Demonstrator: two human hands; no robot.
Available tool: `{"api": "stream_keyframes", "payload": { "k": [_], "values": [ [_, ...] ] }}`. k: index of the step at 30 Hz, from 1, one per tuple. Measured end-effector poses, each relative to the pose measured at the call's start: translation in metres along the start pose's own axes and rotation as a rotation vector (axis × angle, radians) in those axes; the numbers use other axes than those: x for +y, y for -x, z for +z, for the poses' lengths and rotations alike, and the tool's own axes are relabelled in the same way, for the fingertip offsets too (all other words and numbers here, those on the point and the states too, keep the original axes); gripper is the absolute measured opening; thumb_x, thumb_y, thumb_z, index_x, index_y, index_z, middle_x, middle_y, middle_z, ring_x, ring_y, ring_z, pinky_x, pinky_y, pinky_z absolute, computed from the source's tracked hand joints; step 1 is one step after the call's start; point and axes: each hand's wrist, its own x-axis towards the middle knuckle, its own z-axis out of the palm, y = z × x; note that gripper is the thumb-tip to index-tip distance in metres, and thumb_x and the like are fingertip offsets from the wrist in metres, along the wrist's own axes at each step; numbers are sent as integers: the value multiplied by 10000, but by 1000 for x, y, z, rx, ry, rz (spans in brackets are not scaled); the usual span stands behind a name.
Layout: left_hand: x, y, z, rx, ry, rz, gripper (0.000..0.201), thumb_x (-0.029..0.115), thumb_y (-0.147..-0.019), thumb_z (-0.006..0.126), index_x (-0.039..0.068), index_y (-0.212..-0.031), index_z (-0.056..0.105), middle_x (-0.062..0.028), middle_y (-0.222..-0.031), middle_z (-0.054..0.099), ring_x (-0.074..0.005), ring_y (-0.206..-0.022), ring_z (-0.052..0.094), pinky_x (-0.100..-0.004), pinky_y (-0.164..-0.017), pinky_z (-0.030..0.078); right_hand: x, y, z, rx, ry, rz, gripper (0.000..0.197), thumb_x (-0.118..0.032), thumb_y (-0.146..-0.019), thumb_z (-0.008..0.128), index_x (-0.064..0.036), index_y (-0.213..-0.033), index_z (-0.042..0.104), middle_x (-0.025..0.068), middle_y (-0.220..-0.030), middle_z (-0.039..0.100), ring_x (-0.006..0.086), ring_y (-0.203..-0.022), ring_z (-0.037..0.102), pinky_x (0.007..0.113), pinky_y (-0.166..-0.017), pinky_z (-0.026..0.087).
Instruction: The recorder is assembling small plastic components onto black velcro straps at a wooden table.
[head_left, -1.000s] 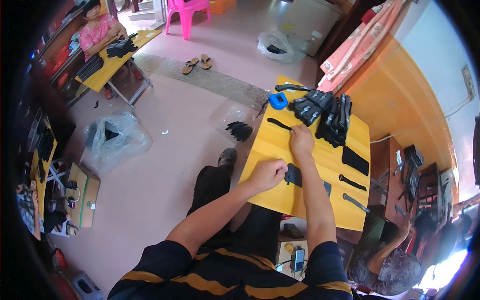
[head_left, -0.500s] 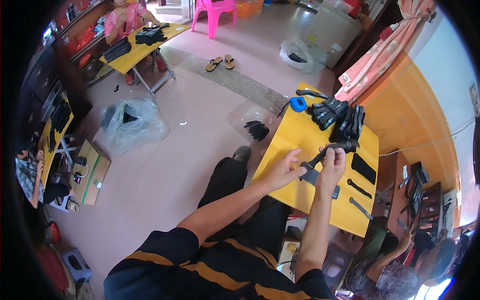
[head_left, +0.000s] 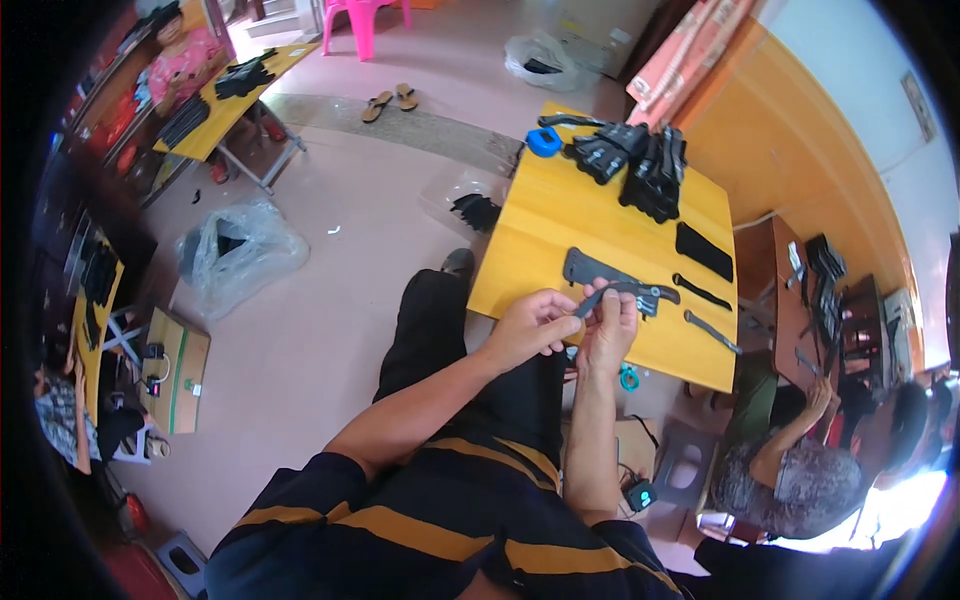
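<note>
A dark strap with a rounded end is held over the near edge of the yellow table. My right hand pinches it along its length. My left hand has its fingers closed at the strap's near end. Just beyond my hands a dark grey flat piece lies on the table, partly covered by the strap. To the right lie a black rectangular piece, a short black strap and a grey strap, each apart from my hands.
Bundled black straps are heaped at the table's far side beside a blue tape measure. A clear bag rests on the floor at left. One person sits close at right; another works at a far table.
Both hands have drawn back toward me with the strap, away from the bundles. The strap now lies crosswise over the grey piece, and the view has shifted.
</note>
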Motion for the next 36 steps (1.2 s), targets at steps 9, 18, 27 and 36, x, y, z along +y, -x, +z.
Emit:
{"api": "stream_keyframes", "payload": {
  "k": [9, 18, 27, 36],
  "values": [
    [-9, -12, -4, 70, -145, 19, 141, 146, -936, 690, 13, -971, 658, -10, -756, 648, -58, -562, 594, -204, -528, 495, -10, 4, -13, 46, -18, -27, 99, -101, -989, 628, -64, -1031, 547, 104, -1007, 717, 156, -822, 699, 231, -676, 567],
    [11, -30, -16, -125, -540, 26, 126, 132, -906, 714, 22, -872, 664, -6, -710, 636, -67, -586, 583, -228, -548, 471, -35, -4, -60, -10, 171, -136, 355, -115, -956, 670, -72, -1284, 541, 17, -891, 646, 129, -748, 664, 236, -651, 549],
    [11, -50, -30, -202, -806, 109, 133, 124, -861, 738, 7, -868, 675, -9, -702, 629, -104, -616, 573, -268, -589, 454, -42, -20, -85, 15, 170, -9, 110, -105, -962, 659, -59, -1061, 641, 40, -922, 695, 126, -775, 685, 231, -640, 547],
    [5, -72, -34, -73, -384, -212, 123, 91, -923, 656, 29, -1026, 674, -20, -784, 660, -77, -654, 635, -228, -576, 517, -38, -27, -89, 134, 203, 0, 66, -77, -955, 664, -55, -1016, 651, 46, -828, 689, 138, -691, 689, 241, -603, 552]
  ]
}}
